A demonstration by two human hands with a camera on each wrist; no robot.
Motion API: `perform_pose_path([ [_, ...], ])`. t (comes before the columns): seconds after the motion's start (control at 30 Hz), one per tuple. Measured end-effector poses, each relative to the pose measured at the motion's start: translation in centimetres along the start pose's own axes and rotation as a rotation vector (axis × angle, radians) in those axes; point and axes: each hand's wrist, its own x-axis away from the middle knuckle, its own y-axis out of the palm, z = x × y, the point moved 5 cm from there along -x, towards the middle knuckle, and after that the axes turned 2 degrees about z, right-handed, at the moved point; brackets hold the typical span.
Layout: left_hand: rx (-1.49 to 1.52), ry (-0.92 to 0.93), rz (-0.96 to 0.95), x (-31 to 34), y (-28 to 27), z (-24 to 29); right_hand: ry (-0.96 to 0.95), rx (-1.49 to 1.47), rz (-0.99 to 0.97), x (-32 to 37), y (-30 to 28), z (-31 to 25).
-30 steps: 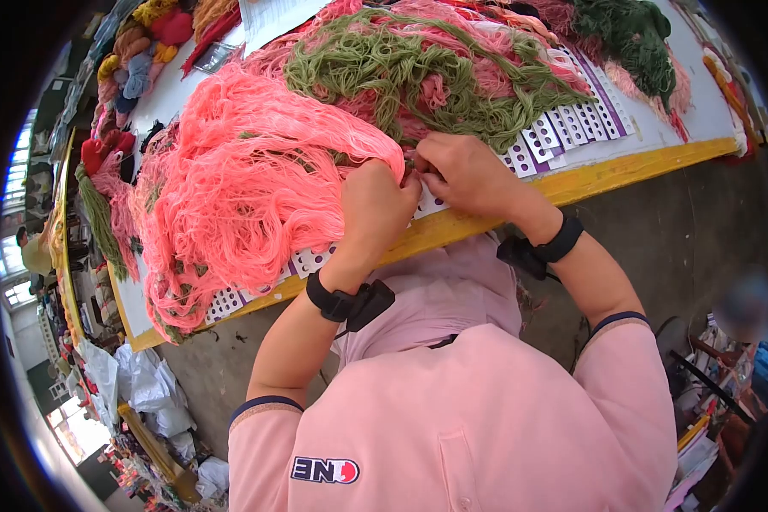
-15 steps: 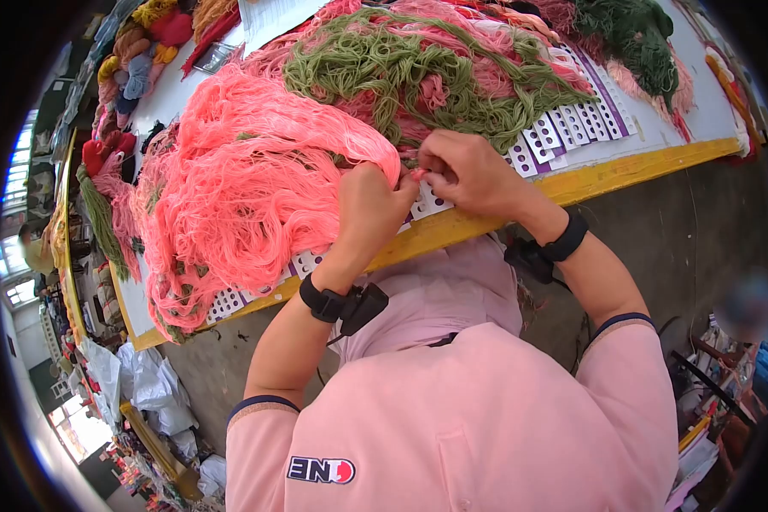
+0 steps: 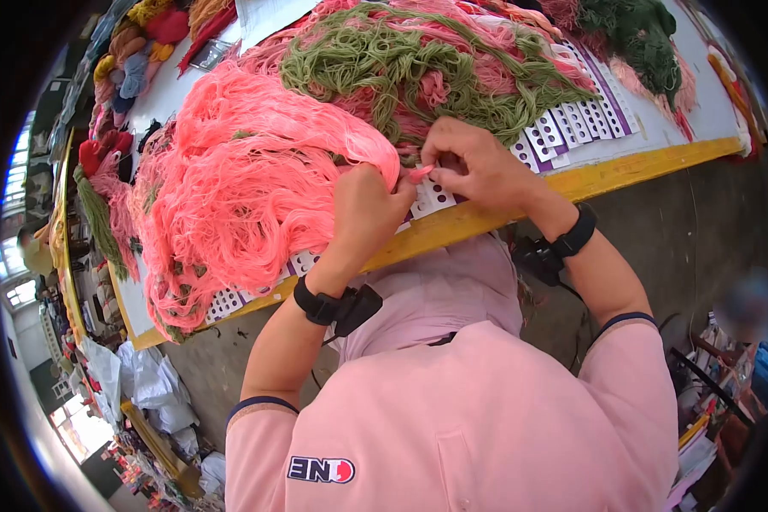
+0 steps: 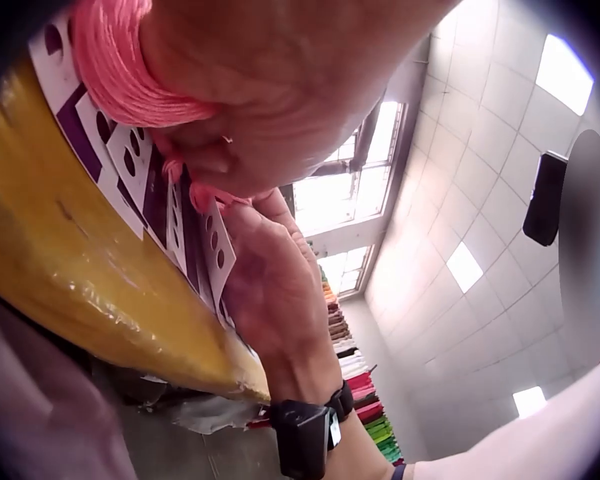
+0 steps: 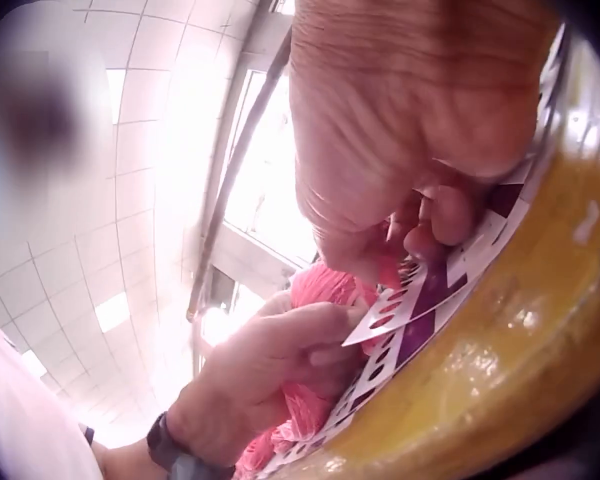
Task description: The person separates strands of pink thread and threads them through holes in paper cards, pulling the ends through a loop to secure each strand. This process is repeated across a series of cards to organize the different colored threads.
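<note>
Bright coral-pink yarn (image 3: 239,179) lies in a big loose heap over the left part of the table. My left hand (image 3: 363,209) grips a gathered loop of it, the strands (image 4: 130,85) bending round beside the thumb side of the hand. A short pink yarn end (image 3: 419,174) spans the small gap between the hands. My right hand (image 3: 482,171) pinches that end between thumb and curled fingers. White cards with a row of punched holes (image 3: 433,198) lie beneath both hands, and one card (image 5: 385,308) juts up between them in the right wrist view.
Olive-green yarn (image 3: 384,64) is heaped behind the hands over more pink yarn. Dark green yarn (image 3: 631,43) lies at the back right. The table's yellow edge (image 3: 623,171) runs just in front of the body. White paper (image 3: 269,19) and coloured skeins (image 3: 149,51) sit at the back left.
The hands have drawn slightly apart, the left one shifting a little left. More of the pink yarn end now shows between the fingertips. The yarn heaps look the same.
</note>
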Motion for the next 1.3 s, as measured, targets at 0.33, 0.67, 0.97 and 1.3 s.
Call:
perform_pose_path([
  [0.33, 0.046, 0.027, -0.19, -0.7, 0.2, -0.4, 0.153, -0.076, -0.068, -0.8, -0.1, 0.3],
  [0.67, 0.576, -0.265, -0.27, -0.7, -1.9, -0.4, 0.155, 0.085, -0.104, -0.5, 0.0, -0.6],
  [0.97, 0.845, -0.495, -0.312, 0.5, -6.9, -5.3, 0.105, 0.264, -0.107, -0.5, 0.5, -1.3],
  [1.3, 1.365, -0.62, -0.185, 2.1, -20.8, -14.5, 0.115, 0.297, -0.135, -0.5, 0.5, -1.3],
])
